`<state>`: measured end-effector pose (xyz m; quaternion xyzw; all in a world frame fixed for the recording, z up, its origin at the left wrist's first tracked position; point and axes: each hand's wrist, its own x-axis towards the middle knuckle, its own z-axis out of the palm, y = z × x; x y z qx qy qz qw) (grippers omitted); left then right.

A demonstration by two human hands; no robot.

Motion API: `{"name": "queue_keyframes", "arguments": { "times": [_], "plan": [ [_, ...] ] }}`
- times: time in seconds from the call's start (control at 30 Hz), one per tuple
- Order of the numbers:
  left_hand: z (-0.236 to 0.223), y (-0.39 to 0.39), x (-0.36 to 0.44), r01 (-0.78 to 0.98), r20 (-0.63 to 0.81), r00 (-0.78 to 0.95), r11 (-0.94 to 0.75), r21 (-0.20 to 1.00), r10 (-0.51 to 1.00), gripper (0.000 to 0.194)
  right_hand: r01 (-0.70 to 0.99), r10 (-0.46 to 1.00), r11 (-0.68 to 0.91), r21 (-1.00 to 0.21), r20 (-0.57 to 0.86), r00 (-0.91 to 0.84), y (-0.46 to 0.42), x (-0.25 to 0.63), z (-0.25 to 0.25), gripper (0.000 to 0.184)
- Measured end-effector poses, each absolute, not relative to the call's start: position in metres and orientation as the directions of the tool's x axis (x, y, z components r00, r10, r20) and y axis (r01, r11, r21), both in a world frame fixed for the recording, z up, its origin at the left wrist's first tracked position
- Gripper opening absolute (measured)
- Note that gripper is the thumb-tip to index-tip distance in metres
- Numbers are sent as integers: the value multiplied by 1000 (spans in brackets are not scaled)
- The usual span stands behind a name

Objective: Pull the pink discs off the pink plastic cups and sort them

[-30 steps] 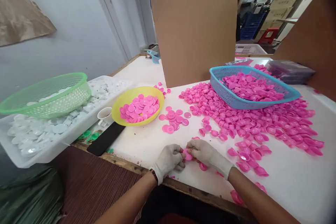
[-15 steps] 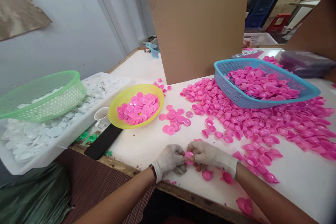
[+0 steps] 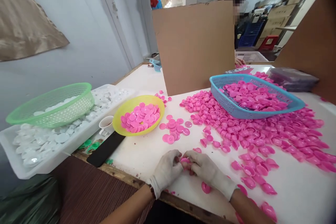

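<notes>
Close to the table's front edge, both gloved hands meet at a small round pink plastic piece [image 3: 185, 160]. My left hand [image 3: 168, 170] pinches it from the left, and the fingers of my right hand [image 3: 204, 168] close on its other side. Fingertips partly hide the piece. A pink cup-shaped part [image 3: 206, 187] lies just below my right hand. Beyond the hands are loose flat pink discs [image 3: 174, 128], with more in a yellow bowl [image 3: 132, 133]. To the right spreads a large heap of pink cup-shaped parts [image 3: 231, 129], with a blue basket [image 3: 240, 112] of similar pieces on it.
At left, a green basket [image 3: 72, 114] rests on white pieces in a white tray [image 3: 49, 166]. A mug [image 3: 106, 121] and a flat black object [image 3: 103, 150] lie beside the bowl. A cardboard sheet [image 3: 194, 50] stands behind; another person's hand [image 3: 239, 62] shows past it.
The view has tilted upward, bringing a person behind the cardboard into sight. Both hands still hold the round pink piece, which now appears flatter and more covered by the fingers.
</notes>
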<state>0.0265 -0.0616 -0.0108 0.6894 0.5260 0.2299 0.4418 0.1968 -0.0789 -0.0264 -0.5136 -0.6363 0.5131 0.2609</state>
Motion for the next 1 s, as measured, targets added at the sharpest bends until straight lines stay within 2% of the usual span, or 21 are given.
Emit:
{"name": "queue_keyframes", "arguments": {
  "times": [0.07, 0.13, 0.23, 0.33, 0.43, 0.6, 0.67, 0.73, 0.8, 0.87, 0.93, 0.97, 1.0],
  "plan": [
    [-8, -67, 25, 461, -104, 364, -82, 884, 926, 11, 446, 952, 79, -892, -65, -299, -83, 197, -31, 25],
    [-7, -73, 24, 372, -82, 380, -71, 926, 921, 13, 502, 959, 153, -851, 6, -282, -84, 200, -32, 33],
    [-6, -80, 24, 317, 5, 373, -132, 939, 928, 17, 527, 939, 285, -800, 124, -319, -85, 205, -29, 27],
    [-3, -86, 24, 365, 153, 361, -290, 885, 920, 13, 515, 892, 425, -744, 247, -378, -88, 207, -23, 20],
    [2, -90, 27, 404, 249, 357, -390, 828, 900, 14, 502, 865, 485, -716, 309, -395, -92, 206, -20, 21],
    [-4, -91, 28, 422, 189, 358, -339, 841, 914, 14, 535, 873, 466, -705, 265, -410, -96, 200, -19, 18],
    [-11, -88, 25, 451, 106, 347, -265, 852, 932, 13, 549, 906, 373, -748, 165, -391, -94, 199, -18, 11],
    [-15, -84, 21, 462, 57, 334, -216, 860, 941, 22, 538, 950, 211, -816, 43, -308, -88, 203, -14, 7],
    [-17, -79, 18, 476, 74, 317, -226, 850, 945, 33, 399, 985, 48, -916, -23, -171, -76, 216, -2, 8],
    [-17, -76, 19, 527, 125, 316, -284, 801, 940, 33, 90, 1000, -10, -996, -11, -5, -59, 237, 19, 11],
    [-19, -75, 27, 584, 184, 375, -385, 715, 909, 28, -293, 969, 110, -950, 37, 242, -40, 258, 43, 18],
    [-21, -75, 33, 597, 213, 434, -456, 660, 876, 30, -411, 955, 155, -898, 30, 296, -31, 266, 53, 21],
    [-23, -75, 41, 599, 232, 505, -532, 598, 831, 35, -458, 946, 182, -870, 28, 324, -24, 270, 61, 25]
  ]
}}
